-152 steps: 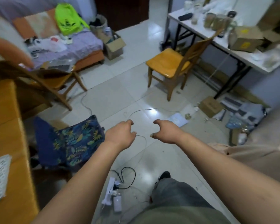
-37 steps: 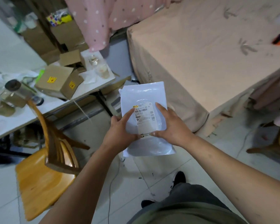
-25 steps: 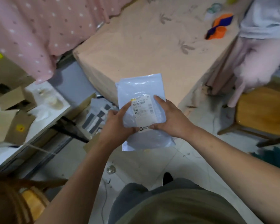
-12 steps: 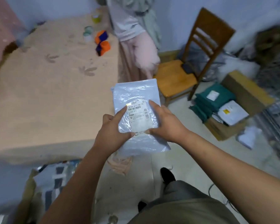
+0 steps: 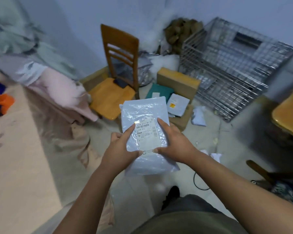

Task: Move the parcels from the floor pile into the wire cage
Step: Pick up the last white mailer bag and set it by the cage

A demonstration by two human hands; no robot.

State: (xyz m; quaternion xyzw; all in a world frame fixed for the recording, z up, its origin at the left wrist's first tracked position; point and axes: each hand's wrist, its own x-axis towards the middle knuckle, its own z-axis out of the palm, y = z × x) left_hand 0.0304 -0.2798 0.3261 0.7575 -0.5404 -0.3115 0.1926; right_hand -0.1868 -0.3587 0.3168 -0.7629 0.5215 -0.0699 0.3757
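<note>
I hold a white plastic mailer parcel with a printed label in front of me, in both hands. My left hand grips its left edge, thumb on the label. My right hand grips the right edge the same way. Beyond the parcel, a pile lies on the floor: a brown cardboard box, a green parcel, a white mailer with a yellow sticker and a small crumpled white bag. The wire cage stands at the back right against the wall.
A wooden chair stands left of the pile. A bed with a peach cover fills the left side, with pink clothes hanging over it. A wooden table corner juts in at right. A black cable lies on the floor.
The view has swung right from the bed to the corner, and the cage and floor pile are now straight ahead. Both hands keep the same hold on the white parcel.
</note>
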